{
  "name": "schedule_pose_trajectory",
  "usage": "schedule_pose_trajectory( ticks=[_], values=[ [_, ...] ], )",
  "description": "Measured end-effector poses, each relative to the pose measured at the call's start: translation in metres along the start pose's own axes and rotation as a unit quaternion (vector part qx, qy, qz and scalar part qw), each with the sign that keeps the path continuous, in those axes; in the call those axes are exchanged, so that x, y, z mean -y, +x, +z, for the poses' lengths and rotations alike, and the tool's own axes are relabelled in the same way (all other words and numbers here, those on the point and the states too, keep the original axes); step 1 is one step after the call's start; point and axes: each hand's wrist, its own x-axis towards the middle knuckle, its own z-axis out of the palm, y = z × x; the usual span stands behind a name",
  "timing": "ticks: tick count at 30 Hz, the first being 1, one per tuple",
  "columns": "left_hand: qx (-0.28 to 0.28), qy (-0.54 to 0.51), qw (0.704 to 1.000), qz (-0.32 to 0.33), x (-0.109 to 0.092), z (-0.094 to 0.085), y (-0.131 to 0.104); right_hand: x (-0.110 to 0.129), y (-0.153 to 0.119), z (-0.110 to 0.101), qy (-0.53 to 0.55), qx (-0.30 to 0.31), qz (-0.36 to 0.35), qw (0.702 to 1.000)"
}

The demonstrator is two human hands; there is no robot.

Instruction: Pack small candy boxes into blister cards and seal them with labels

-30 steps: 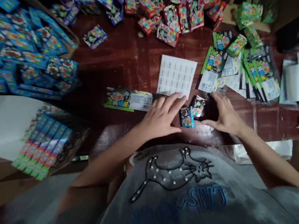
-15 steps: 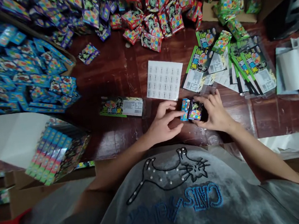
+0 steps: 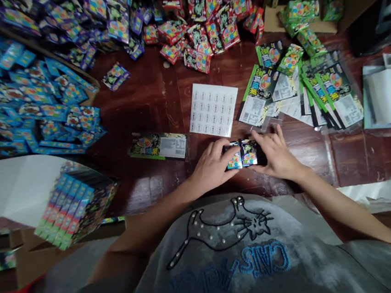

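Two small candy boxes lie side by side on the dark wooden table, close to its front edge. My left hand (image 3: 216, 163) grips the blue candy box (image 3: 234, 159), thumb and fingers around its left side. Against it on the right is the purple candy box (image 3: 249, 153), its cartoon face up, held between the thumb and fingers of my right hand (image 3: 276, 154). Just beyond the boxes lies a white sheet of round stickers (image 3: 213, 109). A printed candy bag (image 3: 158, 145) rests flat to the left of my left hand.
Piles of blue boxes (image 3: 36, 106), purple boxes (image 3: 110, 16) and red boxes (image 3: 209, 25) fill the left and far side. Several printed bags (image 3: 331, 87) and green boxes (image 3: 301, 9) lie at right. A carton of stacked boxes (image 3: 65, 200) stands at the near left.
My left hand has closed on the blue box, which now shows its broad face up. Both boxes have shifted slightly left and nearer to me, with my right hand following.
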Motion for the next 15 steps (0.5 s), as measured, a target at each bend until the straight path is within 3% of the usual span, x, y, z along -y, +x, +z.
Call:
schedule_pose_trajectory(
  ticks=[6, 9, 12, 15],
  values=[
    [0.026, 0.044, 0.998, -0.034, -0.005, -0.002, 0.008, 0.01, 0.008, 0.003, 0.022, 0.036, -0.028, 0.999],
    [0.021, 0.053, 0.996, -0.061, -0.008, -0.001, 0.006, 0.004, 0.02, -0.009, 0.018, 0.042, -0.062, 0.997],
    [0.026, 0.04, 0.996, -0.081, -0.003, -0.011, 0.01, -0.035, 0.047, -0.046, -0.028, -0.018, -0.038, 0.999],
    [-0.01, 0.042, 0.995, -0.089, 0.015, -0.041, 0.047, -0.101, 0.09, -0.098, -0.12, -0.082, 0.099, 0.984]
  ],
)
